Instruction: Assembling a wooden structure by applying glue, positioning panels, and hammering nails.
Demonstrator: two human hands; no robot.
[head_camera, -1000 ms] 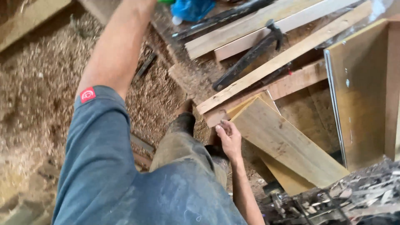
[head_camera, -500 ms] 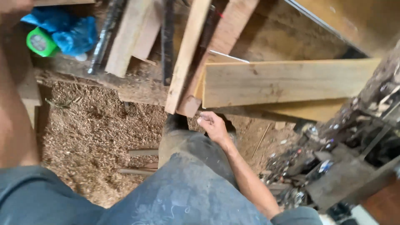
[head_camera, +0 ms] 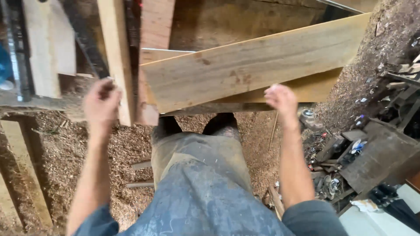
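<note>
Wide plank (head_camera: 253, 65) is the landmark: pale board lying across the view above the knees, tilted, right end higher. It rests on a second plank (head_camera: 306, 89) peeking out under its lower edge, and its left end butts against the narrow upright board (head_camera: 114, 57).

Right hand (head_camera: 282, 100): at the wide plank's lower edge, near mid-length, fingers curled in a loose fist. Touching the edge or just short of it, can't tell. Not a confirmed grip.

Left hand (head_camera: 101, 105): just left of the plank's left end, beside the narrow board, fingers bent inward, nothing visibly held. Contact with the board, can't tell.

Below the plank: two boot toes (head_camera: 221, 124) sit directly under its lower edge, sawdust floor (head_camera: 57, 144) all around.

Risks, my read:
- Plank is only stacked, not fixed. Lift one side and it could slide off the lower plank onto the boots.
- One hand mid-length, the other off the end: uneven hold, long board may swing and knock the narrow board.
- Rough sawn edge on bare hands: splinters.
- Loose sawdust underfoot, poor footing under load.

Count:
- Hands: 2, both bare.
- Planks in the stack: 2 clear, maybe a third edge (head_camera: 166, 54) behind.
- Boards left of the plank: 2 more, one narrow, one pale (head_camera: 50, 48).
- Scrap metal heap (head_camera: 372, 148) right of the plank: too cluttered to count.
</note>
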